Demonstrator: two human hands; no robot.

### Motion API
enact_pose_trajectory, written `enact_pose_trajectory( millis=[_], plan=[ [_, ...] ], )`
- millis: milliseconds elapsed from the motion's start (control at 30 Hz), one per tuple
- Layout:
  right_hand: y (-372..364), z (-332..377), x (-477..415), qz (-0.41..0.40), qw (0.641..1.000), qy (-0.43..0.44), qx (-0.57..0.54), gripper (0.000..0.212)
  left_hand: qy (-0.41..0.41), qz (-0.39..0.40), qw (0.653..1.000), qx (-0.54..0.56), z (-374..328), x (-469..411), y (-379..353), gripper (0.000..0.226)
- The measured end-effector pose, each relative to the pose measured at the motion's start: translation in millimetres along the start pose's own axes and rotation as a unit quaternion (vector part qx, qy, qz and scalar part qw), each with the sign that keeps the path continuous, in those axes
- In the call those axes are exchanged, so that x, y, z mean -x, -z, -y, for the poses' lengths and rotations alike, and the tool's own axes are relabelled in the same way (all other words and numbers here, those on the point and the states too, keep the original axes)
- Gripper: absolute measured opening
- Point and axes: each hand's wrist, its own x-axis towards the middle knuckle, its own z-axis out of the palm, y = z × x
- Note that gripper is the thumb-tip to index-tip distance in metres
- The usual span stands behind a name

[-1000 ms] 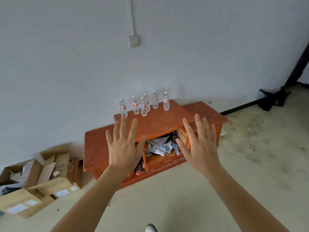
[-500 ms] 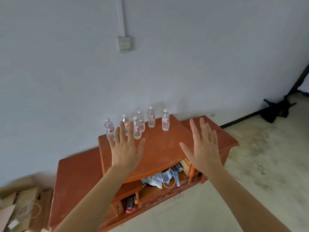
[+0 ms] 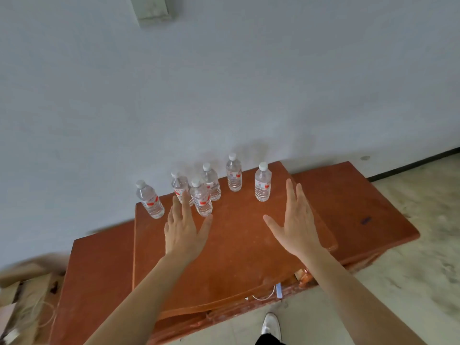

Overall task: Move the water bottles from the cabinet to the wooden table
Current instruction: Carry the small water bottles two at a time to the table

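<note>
A: What are the hands doing?

B: Both are hovering flat and spread wide, holding nothing. The left hand (image 3: 185,232) is reaching just short of the front bottle (image 3: 201,197), with its fingertips (image 3: 185,195) overlapping the cluster in this view; I cannot tell whether they are touching anything. The right hand (image 3: 296,225) is hanging well to the right of the front bottle, just below the right bottle (image 3: 262,182).

A: And the rest of the bottles?

B: Six are standing upright on the cabinet (image 3: 236,245), all by the wall (image 3: 224,83). Counting from the front bottle: two are crowding close behind it, the left bottle (image 3: 149,199) is standing apart near the corner, and the back bottle (image 3: 234,173) is sitting up and to the right, nearest the wall. No bench is showing here, so I am judging that none has been moved.

A: How should the grab go?

B: I am thinking each hand should be curling round one body, at the label, not the cap. The right bottle is standing clear, so it looks the easy one. The front bottle is packed tight against its neighbours, so the left hand should be coming in from the open front side and lifting straight up, or it is likely knocking the two behind it over.
</note>
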Motion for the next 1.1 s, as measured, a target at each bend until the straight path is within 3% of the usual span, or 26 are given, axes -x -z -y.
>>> enact_pose_trajectory(
  millis=[200,433,633,767,900,1100],
  plan=[
    [-47.7,-46.1,-112.9,0.060,0.992,-0.045,-0.102,0.118,0.114,0.012,0.990,0.084,-18.2,-84.2,-60.0,0.100],
    [-130.2,-100.2,-179.9,0.056,0.969,-0.113,-0.213,0.123,0.268,0.005,0.943,0.199,5.9,-147.9,-145.0,0.117],
    [-206.9,-126.2,-201.9,0.003,0.946,-0.124,-0.299,0.126,0.263,-0.108,0.923,0.260,41.2,-183.9,-200.4,0.114],
    [-241.3,-135.6,-206.4,-0.050,0.942,-0.114,-0.313,0.112,0.276,-0.143,0.912,0.266,59.9,-192.9,-229.5,0.099],
    [-252.5,-144.1,-205.7,-0.080,0.955,-0.082,-0.275,0.088,0.243,-0.131,0.930,0.243,79.6,-189.4,-239.5,0.084],
    [-244.5,-126.2,-174.8,-0.035,0.957,-0.116,-0.263,0.078,0.222,-0.068,0.947,0.222,83.5,-156.8,-227.9,0.073]
  ],
)
